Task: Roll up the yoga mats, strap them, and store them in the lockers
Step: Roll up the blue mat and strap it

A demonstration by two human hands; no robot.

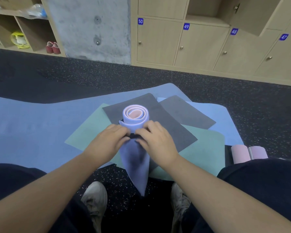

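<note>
Dark speckled floor (242, 101) under a flat blue mat (32, 125), with a pink rolled mat (240, 154) just beside

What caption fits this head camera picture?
Both hands, left hand and right hand, fasten a dark strap around a rolled purple mat.

Both forearms are bare, with no sleeves in view; dark navy trousers (259, 190) cover the legs, and worn grey-white sneakers (95, 199) (laced) cover the feet.
</note>
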